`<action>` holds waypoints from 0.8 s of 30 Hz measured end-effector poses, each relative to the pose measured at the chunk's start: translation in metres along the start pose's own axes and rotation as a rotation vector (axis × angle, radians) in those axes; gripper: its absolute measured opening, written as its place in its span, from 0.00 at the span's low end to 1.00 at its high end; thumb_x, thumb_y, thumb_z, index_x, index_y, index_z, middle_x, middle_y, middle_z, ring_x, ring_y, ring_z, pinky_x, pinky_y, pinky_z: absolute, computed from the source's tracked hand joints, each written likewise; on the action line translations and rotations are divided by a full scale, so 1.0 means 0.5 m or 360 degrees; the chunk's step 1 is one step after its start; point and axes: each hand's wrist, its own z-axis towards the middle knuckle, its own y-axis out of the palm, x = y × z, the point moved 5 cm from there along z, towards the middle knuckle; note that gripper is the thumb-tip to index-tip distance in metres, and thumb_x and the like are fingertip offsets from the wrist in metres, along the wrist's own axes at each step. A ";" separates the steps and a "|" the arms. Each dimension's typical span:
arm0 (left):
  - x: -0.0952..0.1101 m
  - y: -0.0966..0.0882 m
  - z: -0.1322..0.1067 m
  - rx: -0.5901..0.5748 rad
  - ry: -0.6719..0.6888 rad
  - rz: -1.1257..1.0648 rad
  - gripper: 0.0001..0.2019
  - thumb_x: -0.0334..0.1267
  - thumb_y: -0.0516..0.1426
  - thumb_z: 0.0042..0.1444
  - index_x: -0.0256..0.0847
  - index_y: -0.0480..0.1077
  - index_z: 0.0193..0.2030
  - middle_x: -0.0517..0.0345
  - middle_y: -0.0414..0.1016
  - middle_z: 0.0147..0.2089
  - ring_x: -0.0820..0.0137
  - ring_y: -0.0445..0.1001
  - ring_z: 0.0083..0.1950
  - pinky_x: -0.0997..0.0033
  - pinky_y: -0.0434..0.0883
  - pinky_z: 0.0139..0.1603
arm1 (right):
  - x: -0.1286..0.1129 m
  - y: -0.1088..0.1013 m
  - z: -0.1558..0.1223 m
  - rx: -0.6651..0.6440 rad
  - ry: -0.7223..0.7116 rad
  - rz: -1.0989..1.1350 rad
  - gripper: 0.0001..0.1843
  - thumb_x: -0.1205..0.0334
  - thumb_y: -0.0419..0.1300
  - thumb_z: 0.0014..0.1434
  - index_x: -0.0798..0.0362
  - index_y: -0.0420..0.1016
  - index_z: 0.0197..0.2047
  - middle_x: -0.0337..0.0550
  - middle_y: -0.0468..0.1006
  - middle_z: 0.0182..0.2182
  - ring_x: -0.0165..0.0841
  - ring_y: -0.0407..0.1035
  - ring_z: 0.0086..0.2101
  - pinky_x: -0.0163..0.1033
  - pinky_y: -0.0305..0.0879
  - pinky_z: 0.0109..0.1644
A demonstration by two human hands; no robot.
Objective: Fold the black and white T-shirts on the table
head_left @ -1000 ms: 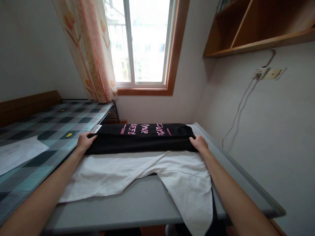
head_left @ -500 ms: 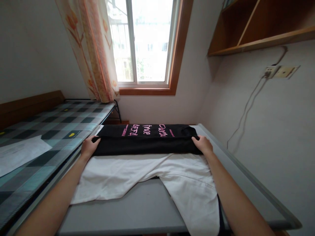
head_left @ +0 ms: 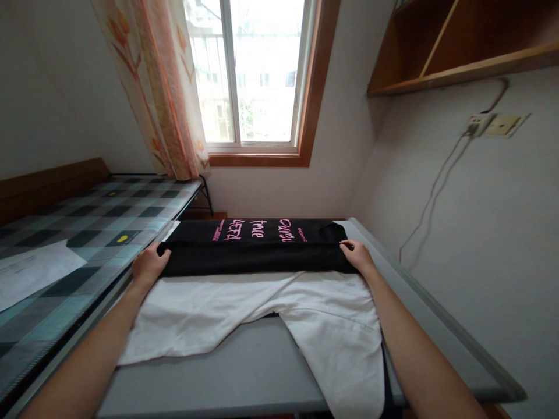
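A black T-shirt (head_left: 257, 257) with pink lettering lies across the far part of the grey table (head_left: 244, 361), its near side turned over into a long flap. At the flap's left end, my left hand (head_left: 151, 262) pinches the black cloth. My right hand (head_left: 358, 255) grips the opposite end, close to the neckline, with thumb and fingers together. Under and in front of the black cloth spreads a white garment part (head_left: 196, 314), probably a sleeve and side panel, with one white piece (head_left: 340, 349) reaching the table's near edge. What lies beneath the fold is hidden.
To the left stands a bed with a checked mattress (head_left: 87, 227) and a sheet of paper (head_left: 39, 270). A curtain (head_left: 170, 87) hangs by the window (head_left: 262, 75). On the right are a wall shelf (head_left: 437, 70) and a socket with a cable (head_left: 478, 125).
My left hand has shifted slightly left and its grip has moved at the cloth's end. The right hand stays at its end; the whole view has drifted a little.
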 end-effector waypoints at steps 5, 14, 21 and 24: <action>-0.004 0.004 -0.003 0.0019 0.0062 -0.0001 0.23 0.48 0.50 0.58 0.37 0.73 0.53 0.42 0.78 0.47 0.54 0.76 0.46 0.63 0.71 0.43 | 0.011 -0.006 0.002 0.0000 0.0121 0.0098 0.12 0.56 0.59 0.48 0.53 0.79 0.33 0.49 0.81 0.34 0.40 0.73 0.38 0.41 0.66 0.44; 0.002 0.003 -0.004 0.0025 0.0107 0.0007 0.21 0.47 0.49 0.59 0.38 0.75 0.50 0.42 0.79 0.44 0.54 0.76 0.44 0.62 0.70 0.43 | -0.013 -0.017 -0.024 0.0028 0.0091 -0.0134 0.15 0.55 0.55 0.55 0.52 0.78 0.39 0.49 0.80 0.39 0.41 0.72 0.42 0.41 0.65 0.44; -0.013 -0.001 0.010 0.0135 -0.0043 -0.0104 0.23 0.49 0.45 0.62 0.40 0.73 0.53 0.40 0.78 0.43 0.51 0.76 0.42 0.59 0.69 0.38 | -0.046 -0.036 -0.036 0.0037 0.0239 -0.0457 0.19 0.51 0.50 0.62 0.51 0.75 0.49 0.52 0.80 0.39 0.42 0.73 0.40 0.41 0.63 0.39; -0.012 -0.007 0.018 0.0189 -0.0062 -0.0114 0.23 0.48 0.44 0.63 0.40 0.71 0.54 0.39 0.77 0.47 0.51 0.75 0.45 0.58 0.70 0.39 | -0.060 -0.037 -0.040 0.0031 0.0296 -0.0564 0.21 0.51 0.48 0.64 0.50 0.73 0.52 0.54 0.79 0.38 0.42 0.74 0.38 0.41 0.63 0.38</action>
